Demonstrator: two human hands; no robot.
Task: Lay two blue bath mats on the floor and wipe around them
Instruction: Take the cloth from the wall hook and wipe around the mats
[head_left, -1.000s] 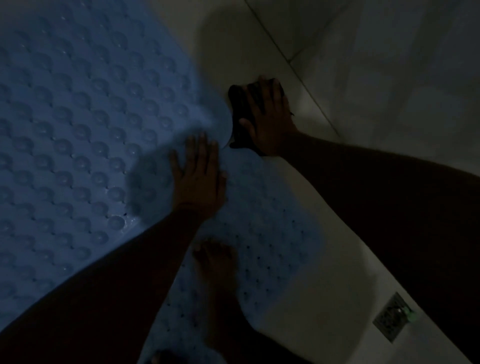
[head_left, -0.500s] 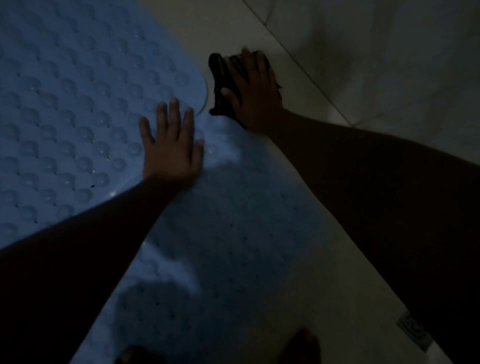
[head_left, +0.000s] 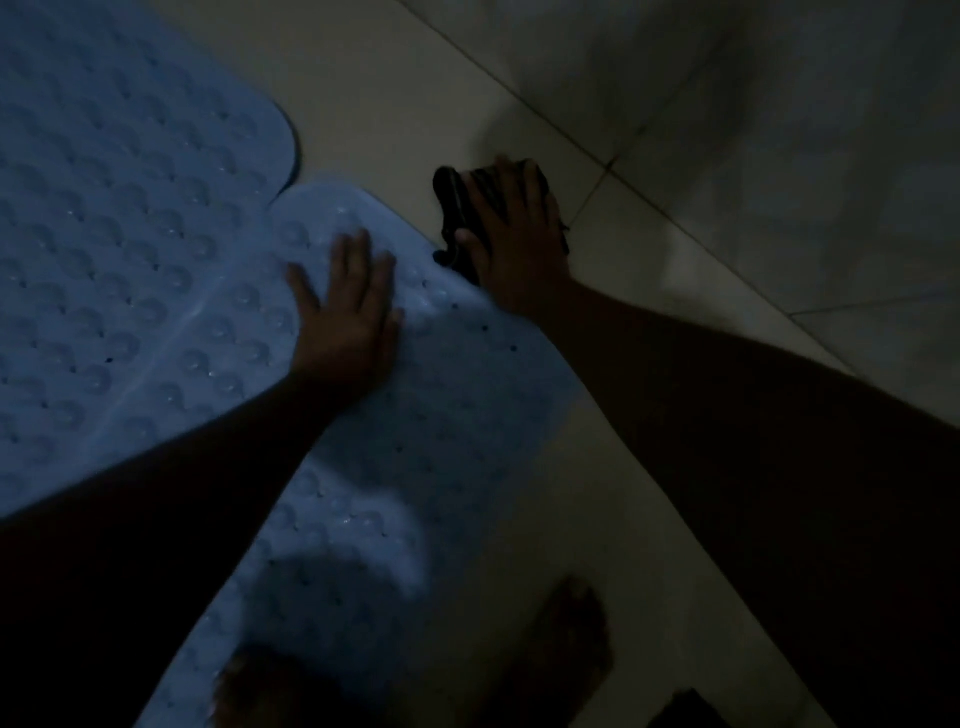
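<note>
Dim and a little blurred. Left hand flat on the near blue mat, palm down, fingers straight and slightly spread, holding nothing, close to that mat's rounded far corner. Right hand palm down on a dark cloth, fingers stretched out over it, thumb along its left side, pressing rather than gripping. Cloth on the pale floor, just beside the near mat's right edge, perhaps touching it. Far blue mat to the upper left, its rounded corner beside the near mat's corner, both meeting along a diagonal line; hard to tell which one overlaps. Bare floor beyond both corners and in a strip down the near mat's right edge, as far as a tile joint past the cloth. One bare foot on that strip near the bottom, another foot on the near mat's lower end.
</note>
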